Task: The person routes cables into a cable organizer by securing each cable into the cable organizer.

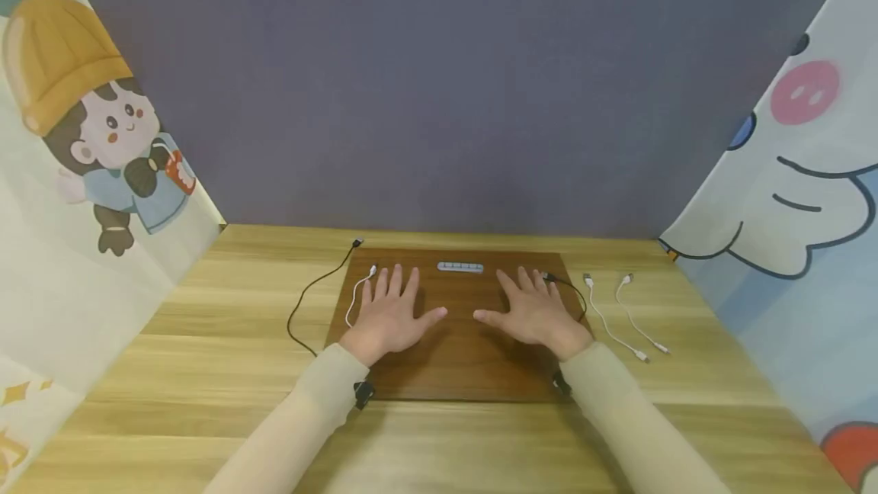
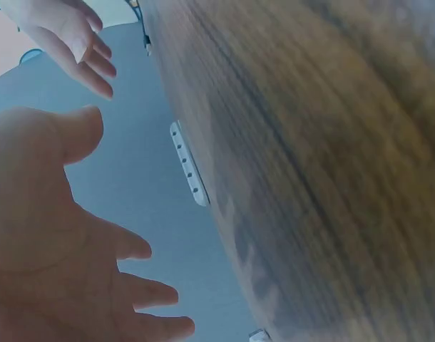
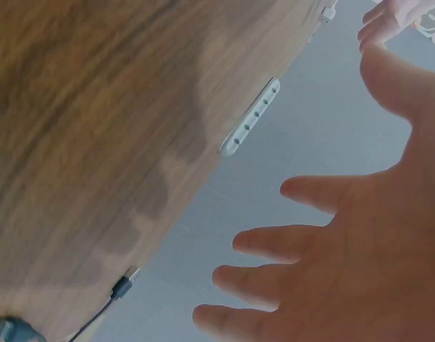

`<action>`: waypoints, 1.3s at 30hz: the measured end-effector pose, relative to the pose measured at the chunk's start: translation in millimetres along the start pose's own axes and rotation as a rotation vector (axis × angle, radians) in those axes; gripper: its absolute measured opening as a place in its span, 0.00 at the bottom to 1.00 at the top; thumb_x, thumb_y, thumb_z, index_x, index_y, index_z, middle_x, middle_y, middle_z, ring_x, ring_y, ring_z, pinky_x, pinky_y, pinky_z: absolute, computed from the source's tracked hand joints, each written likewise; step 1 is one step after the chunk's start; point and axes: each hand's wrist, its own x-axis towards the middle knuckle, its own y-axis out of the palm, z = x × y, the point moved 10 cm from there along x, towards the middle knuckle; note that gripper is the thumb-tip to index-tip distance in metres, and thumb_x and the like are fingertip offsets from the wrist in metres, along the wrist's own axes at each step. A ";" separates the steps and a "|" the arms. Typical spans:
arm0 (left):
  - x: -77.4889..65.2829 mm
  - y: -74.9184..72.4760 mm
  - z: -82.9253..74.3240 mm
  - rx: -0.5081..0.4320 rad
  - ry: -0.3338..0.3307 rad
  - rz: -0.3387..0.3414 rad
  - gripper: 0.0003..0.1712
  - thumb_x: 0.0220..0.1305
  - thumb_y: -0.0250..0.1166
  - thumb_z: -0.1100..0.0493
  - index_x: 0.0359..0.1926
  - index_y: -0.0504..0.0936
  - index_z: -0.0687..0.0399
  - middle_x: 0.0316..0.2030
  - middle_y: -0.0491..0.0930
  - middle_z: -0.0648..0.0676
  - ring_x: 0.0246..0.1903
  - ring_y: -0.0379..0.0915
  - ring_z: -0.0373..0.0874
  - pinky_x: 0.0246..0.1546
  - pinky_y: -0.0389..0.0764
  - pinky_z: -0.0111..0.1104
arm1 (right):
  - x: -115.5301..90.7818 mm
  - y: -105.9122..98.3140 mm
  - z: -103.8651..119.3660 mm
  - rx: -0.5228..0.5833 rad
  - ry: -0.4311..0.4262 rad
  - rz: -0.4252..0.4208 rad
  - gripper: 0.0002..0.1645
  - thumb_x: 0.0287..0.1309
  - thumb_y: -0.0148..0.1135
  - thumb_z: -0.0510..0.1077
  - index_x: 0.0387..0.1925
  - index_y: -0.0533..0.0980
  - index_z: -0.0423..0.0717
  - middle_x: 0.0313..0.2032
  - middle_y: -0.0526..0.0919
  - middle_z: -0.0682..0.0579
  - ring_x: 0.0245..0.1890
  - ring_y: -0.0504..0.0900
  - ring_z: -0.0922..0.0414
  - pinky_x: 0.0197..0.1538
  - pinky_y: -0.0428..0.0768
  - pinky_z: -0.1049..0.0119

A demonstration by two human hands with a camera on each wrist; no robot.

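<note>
The left hand (image 1: 389, 317) and right hand (image 1: 535, 314) spread wide and empty over the brown board (image 1: 459, 364), while the slotted cable holder (image 1: 460, 267) near the board's far edge looks light, rubbery, best pinched across its sides.

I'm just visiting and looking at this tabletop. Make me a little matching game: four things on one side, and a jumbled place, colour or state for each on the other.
Things:
1. slotted strip
2. board
3. pair of white cables
4. left hand

Descriptions:
A. lying to the right of the board
B. spread open
C. by the board's far edge
D. dark brown

Pairs: 1-C, 2-D, 3-A, 4-B
</note>
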 end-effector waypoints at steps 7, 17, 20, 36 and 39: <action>2.6 6.3 -8.0 -0.011 0.025 0.004 0.51 0.73 0.48 0.29 0.81 0.45 0.53 0.79 0.40 0.66 0.77 0.35 0.66 0.74 0.40 0.60 | 6.0 -4.9 -6.0 -0.048 -0.006 0.012 0.55 0.67 0.50 0.74 0.79 0.53 0.42 0.75 0.52 0.29 0.74 0.48 0.28 0.72 0.47 0.30; 0.6 17.7 -44.6 0.032 0.110 0.072 0.45 0.74 0.53 0.35 0.79 0.56 0.57 0.77 0.52 0.67 0.75 0.47 0.64 0.72 0.54 0.57 | 20.3 -19.6 -22.7 -0.089 -0.085 0.015 0.39 0.74 0.55 0.53 0.75 0.59 0.36 0.70 0.64 0.28 0.71 0.60 0.29 0.70 0.59 0.34; 0.1 20.0 -52.4 0.053 0.132 0.075 0.43 0.75 0.53 0.36 0.77 0.59 0.58 0.75 0.56 0.66 0.75 0.51 0.64 0.72 0.57 0.56 | 23.9 -23.4 -27.2 -0.086 -0.122 0.015 0.34 0.75 0.55 0.47 0.73 0.62 0.34 0.68 0.67 0.29 0.69 0.64 0.30 0.69 0.63 0.36; 2.6 25.9 -92.8 0.059 0.231 0.102 0.36 0.76 0.55 0.39 0.74 0.67 0.57 0.72 0.66 0.61 0.72 0.59 0.60 0.68 0.66 0.54 | 49.8 -28.8 -62.0 -0.063 -0.162 0.024 0.25 0.71 0.55 0.36 0.66 0.70 0.30 0.61 0.77 0.31 0.60 0.77 0.34 0.63 0.72 0.39; 4.1 27.0 -101.1 0.050 0.247 0.109 0.36 0.76 0.55 0.40 0.73 0.68 0.57 0.72 0.65 0.61 0.72 0.59 0.60 0.68 0.66 0.54 | 53.1 -26.7 -68.4 -0.067 -0.134 0.032 0.24 0.71 0.56 0.36 0.65 0.72 0.32 0.60 0.78 0.32 0.60 0.76 0.34 0.63 0.73 0.39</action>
